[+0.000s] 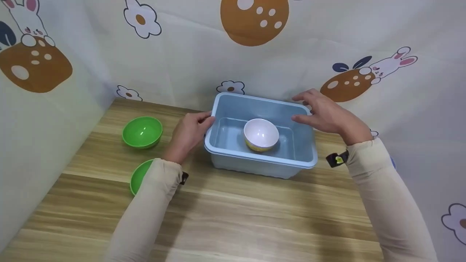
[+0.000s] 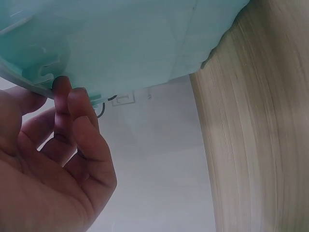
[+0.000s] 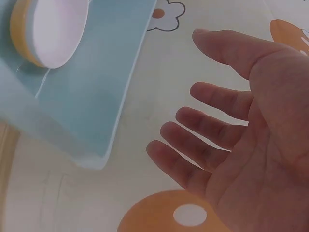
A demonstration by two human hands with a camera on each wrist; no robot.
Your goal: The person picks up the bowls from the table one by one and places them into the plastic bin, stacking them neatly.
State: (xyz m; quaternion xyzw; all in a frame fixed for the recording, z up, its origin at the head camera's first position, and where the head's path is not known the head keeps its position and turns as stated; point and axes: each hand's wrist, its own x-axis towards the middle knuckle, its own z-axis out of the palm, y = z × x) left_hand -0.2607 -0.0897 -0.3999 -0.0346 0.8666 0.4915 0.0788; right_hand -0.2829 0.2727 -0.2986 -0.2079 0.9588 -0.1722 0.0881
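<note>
A light blue plastic tub (image 1: 251, 164) stands near the back of the table, and its rim looks doubled. Inside it sits a small bowl (image 1: 260, 133), white within and yellow outside near its base. At the tub's left rim, my left hand (image 1: 188, 135) pinches the edge between thumb and fingers; the left wrist view shows fingertips (image 2: 62, 87) curled under the rim. Over the right back corner hovers my right hand (image 1: 326, 113), fingers spread. In the right wrist view that hand (image 3: 251, 130) is apart from the tub and holds nothing.
Two green bowls, one behind (image 1: 142, 131) and one in front (image 1: 139, 178), sit on the wooden table (image 1: 233, 218) at left; my left sleeve partly covers the front one. A patterned cloth wall (image 1: 189, 54) rises close behind the tub. Something blue (image 1: 393, 162) peeks out past my right sleeve.
</note>
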